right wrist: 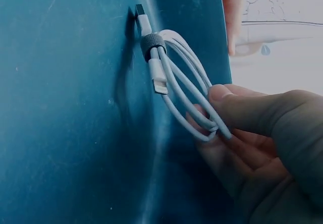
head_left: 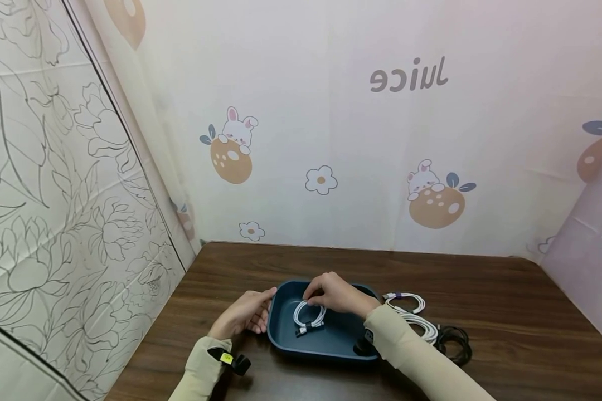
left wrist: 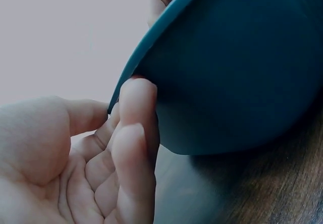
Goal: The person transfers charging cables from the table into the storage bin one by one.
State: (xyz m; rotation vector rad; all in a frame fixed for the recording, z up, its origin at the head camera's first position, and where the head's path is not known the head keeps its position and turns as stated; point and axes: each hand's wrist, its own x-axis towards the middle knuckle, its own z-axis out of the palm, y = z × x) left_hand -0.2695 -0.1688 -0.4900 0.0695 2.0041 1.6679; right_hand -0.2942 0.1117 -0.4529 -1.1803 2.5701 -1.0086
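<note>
A dark blue rectangular tray (head_left: 331,340) with rounded corners stands on the table. My left hand (head_left: 246,314) grips its left rim, thumb at the top edge and fingers against the outer wall, as the left wrist view shows. Over the tray's inside, my right hand (head_left: 333,292) pinches a coiled white charging cable (right wrist: 177,41) between thumb and fingers. A dark strap (right wrist: 153,46) binds the coil at its far end. Beside the strap are a flat metal-tipped plug (right wrist: 159,85) and a dark-ended connector (right wrist: 140,12). The cable hangs low inside the tray.
Right of the tray lie a white coiled cable (head_left: 421,304), another white coil (head_left: 428,327) and a black coiled cable (head_left: 464,352). The brown wooden table (head_left: 511,312) meets a printed curtain (head_left: 326,217) at its back edge. Another patterned sheet (head_left: 100,167) hangs at the left.
</note>
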